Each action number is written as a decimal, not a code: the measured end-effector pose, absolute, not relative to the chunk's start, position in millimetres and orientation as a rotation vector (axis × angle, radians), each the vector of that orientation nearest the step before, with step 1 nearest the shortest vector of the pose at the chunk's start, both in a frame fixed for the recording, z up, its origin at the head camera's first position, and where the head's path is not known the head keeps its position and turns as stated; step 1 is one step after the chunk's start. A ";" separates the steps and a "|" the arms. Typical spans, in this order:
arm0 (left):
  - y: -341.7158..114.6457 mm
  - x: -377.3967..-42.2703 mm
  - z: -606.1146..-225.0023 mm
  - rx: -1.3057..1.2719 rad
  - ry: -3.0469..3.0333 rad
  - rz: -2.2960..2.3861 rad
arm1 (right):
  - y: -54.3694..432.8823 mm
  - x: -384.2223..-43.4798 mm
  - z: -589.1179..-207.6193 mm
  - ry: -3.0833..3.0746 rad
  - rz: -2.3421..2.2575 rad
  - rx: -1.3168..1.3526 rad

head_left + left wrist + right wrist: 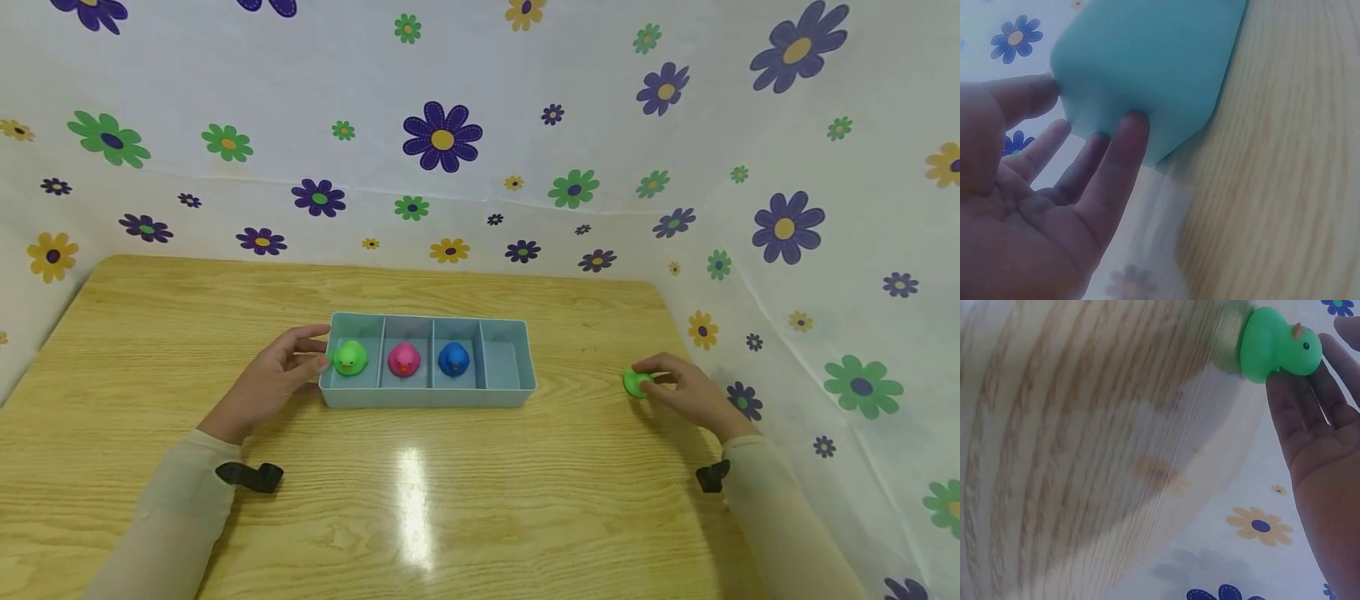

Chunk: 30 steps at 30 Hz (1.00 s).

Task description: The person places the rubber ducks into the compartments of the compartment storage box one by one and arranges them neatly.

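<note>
A pale blue-grey box (pixel 429 399) with several compartments stands on the table. From left to right, a green toy duck (pixel 350 357), a pink duck (pixel 404 359) and a blue duck (pixel 453 359) sit upright, each in its own compartment. My left hand (pixel 273 377) touches the box's left end with its fingertips; the left wrist view shows them against the end wall. Right of the box, my right hand (pixel 690 396) has its fingers and thumb around another green duck (pixel 1277 347). Whether that duck's base touches the table, I cannot tell.
The wooden table (pixel 315 500) reaches back to a white flowered cloth (pixel 360 167). The same cloth (pixel 832 317) hangs close beside my right hand. The box's rightmost compartment (pixel 507 354) lies on the side towards the right hand.
</note>
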<state>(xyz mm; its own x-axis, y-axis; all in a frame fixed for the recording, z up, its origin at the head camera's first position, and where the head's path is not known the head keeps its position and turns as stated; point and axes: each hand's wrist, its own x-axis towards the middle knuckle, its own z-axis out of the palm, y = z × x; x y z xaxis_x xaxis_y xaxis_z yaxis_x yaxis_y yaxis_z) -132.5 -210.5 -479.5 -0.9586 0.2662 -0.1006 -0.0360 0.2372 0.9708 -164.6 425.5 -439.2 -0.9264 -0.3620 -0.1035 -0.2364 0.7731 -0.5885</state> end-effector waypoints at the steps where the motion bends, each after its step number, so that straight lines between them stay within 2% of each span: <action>1: -210.2 -132.3 -478.8 0.217 2.264 1.789 | 426.2 -164.5 -439.5 2.761 -0.867 -0.471; 30: -209.1 -130.9 -475.2 0.201 2.272 1.783 | 432.3 -161.5 -442.0 2.775 -0.826 -0.352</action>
<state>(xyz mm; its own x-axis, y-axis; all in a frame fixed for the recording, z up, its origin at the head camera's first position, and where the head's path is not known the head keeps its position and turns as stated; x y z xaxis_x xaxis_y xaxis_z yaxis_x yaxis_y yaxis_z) -130.9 -209.1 -475.2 -0.9603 0.2576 -0.1070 -0.0427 0.2434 0.9690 -161.5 432.3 -442.0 -0.9461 -0.2901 -0.1444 -0.1639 0.8129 -0.5589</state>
